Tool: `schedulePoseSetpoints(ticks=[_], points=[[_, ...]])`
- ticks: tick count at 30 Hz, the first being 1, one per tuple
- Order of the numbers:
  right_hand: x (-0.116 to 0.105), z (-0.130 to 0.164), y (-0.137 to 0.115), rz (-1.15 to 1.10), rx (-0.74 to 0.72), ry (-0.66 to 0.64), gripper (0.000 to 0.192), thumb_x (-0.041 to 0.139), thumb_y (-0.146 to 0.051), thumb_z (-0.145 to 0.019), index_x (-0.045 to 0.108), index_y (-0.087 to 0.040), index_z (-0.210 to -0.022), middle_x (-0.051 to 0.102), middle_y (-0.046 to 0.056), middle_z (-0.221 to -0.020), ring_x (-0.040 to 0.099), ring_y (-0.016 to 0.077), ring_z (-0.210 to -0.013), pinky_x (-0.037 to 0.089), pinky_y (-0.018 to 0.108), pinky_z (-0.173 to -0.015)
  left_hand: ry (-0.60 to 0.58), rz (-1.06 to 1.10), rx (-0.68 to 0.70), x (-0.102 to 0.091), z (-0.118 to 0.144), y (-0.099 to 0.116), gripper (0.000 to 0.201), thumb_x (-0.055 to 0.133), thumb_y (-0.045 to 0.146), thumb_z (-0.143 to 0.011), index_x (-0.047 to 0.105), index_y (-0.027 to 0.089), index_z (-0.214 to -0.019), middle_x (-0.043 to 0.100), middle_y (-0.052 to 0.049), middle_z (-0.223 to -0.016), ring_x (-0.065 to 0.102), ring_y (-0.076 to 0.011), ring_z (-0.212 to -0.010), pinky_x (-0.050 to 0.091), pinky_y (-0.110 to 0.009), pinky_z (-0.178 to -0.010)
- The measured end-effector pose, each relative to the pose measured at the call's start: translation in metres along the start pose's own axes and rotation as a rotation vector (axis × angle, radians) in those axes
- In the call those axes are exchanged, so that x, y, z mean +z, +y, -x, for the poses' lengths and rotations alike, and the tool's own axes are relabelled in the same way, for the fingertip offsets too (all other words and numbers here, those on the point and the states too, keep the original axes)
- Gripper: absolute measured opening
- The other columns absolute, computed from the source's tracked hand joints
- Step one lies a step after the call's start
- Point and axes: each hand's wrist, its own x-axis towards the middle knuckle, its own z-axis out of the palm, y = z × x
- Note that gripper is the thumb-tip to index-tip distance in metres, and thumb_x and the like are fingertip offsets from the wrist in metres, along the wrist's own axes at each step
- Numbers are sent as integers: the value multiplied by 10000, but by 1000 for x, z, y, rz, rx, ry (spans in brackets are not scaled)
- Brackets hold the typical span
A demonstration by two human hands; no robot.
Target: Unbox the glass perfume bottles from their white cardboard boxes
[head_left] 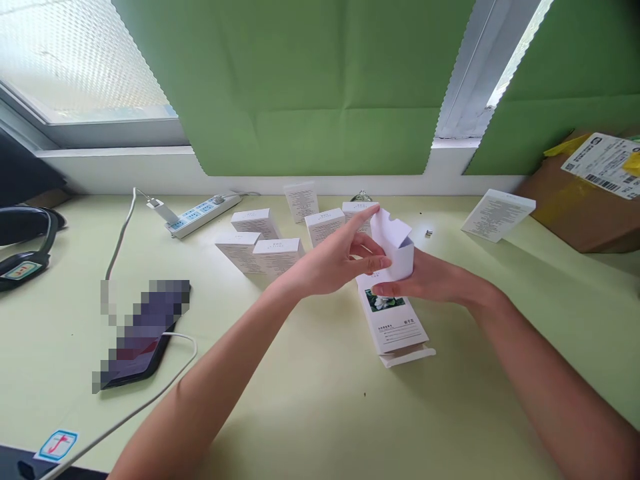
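Note:
A small white carton with a raised, notched flap is between my hands, over the table. My right hand wraps its right side, the thumb across the front and the other fingers hidden behind. My left hand has its thumb on the carton's left side, fingers curled and index finger stretched along the flap. Just below is a white printed carton panel with a white-flower picture and an open end flap at its near end. Whether it joins the held carton, I cannot tell; the hands cover the place between.
Several white cartons stand behind my left hand; another carton stands at right. A power strip, cabled phone and headset are left. A cardboard box sits far right, small metal pieces behind my right hand.

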Motion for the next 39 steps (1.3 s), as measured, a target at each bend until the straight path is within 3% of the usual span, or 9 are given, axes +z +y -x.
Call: schedulePoseSetpoints(ticks=[6, 10, 13, 17, 21, 24, 29, 34, 39], points=[[-44, 31, 11, 220, 179, 97, 735, 638, -488, -849, 291, -357, -1484, 567, 50, -1376, 537, 352, -1220, 477, 449, -981, 125, -332, -40, -7, 1, -3, 695, 522, 498, -931, 210, 310, -1523, 674, -50, -1084, 629, -195, -945, 498, -365, -827], [-87, 66, 30, 372, 490, 152, 681, 621, -486, -842, 345, -383, -1456, 543, 60, -1422, 538, 371, -1228, 458, 444, -993, -131, -610, -129, 0, 5, -13, 582, 461, 567, -928, 441, 244, -1411, 561, -105, -1331, 559, -275, -1154, 472, -409, -908], [-103, 78, 50, 451, 622, 125, 802, 652, -466, -800, 292, -398, -1514, 471, 55, -1502, 504, 375, -1282, 448, 437, -1015, -275, -788, -96, 11, 8, -17, 578, 479, 550, -924, 459, 223, -1400, 478, -106, -1430, 471, -297, -1272, 431, -421, -990], [-105, 76, 69, 521, 623, 82, 987, 759, -521, -667, 293, -401, -1528, 408, 23, -1552, 472, 360, -1322, 437, 431, -1045, -264, -891, -7, 9, 11, -9, 534, 436, 495, -965, 431, 220, -1423, 468, -84, -1461, 424, -272, -1328, 369, -413, -1074], [-103, 74, 65, 432, 623, 18, 1010, 750, -615, -667, 259, -432, -1531, 325, -9, -1601, 412, 329, -1389, 419, 400, -1081, 55, -938, 89, -23, 19, 10, 506, 392, 460, -995, 385, 251, -1456, 447, -70, -1468, 423, -240, -1333, 347, -368, -1094], [-104, 75, 54, 379, 595, 83, 878, 679, -663, -729, 312, -459, -1500, 295, -34, -1615, 361, 320, -1427, 409, 393, -1095, 219, -999, 21, -52, 18, 22, 518, 445, 448, -974, 380, 258, -1451, 453, -70, -1441, 435, -245, -1312, 371, -368, -1070], [-108, 74, 54, 420, 582, 305, 685, 549, -711, -801, 458, -396, -1404, 389, 37, -1563, 359, 346, -1422, 414, 439, -1085, 107, -1085, -119, -76, -27, 18, 619, 536, 415, -912, 343, 224, -1469, 426, -97, -1464, 376, -281, -1357, 381, -410, -1053], [-109, 71, 60, 435, 572, 311, 636, 536, -711, -807, 494, -405, -1364, 425, 43, -1539, 396, 343, -1401, 452, 427, -1047, -26, -1104, -180, -79, -81, -7, 532, 578, 440, -872, 469, 229, -1348, 521, -98, -1373, 491, -277, -1229, 413, -374, -974], [-106, 68, 56, 413, 573, 285, 626, 523, -709, -823, 464, -405, -1367, 400, 36, -1551, 383, 318, -1408, 430, 425, -1065, -10, -1107, -188, -81, -91, -13, 404, 532, 447, -893, 556, 208, -1218, 607, -111, -1217, 569, -271, -1066, 439, -350, -835]])
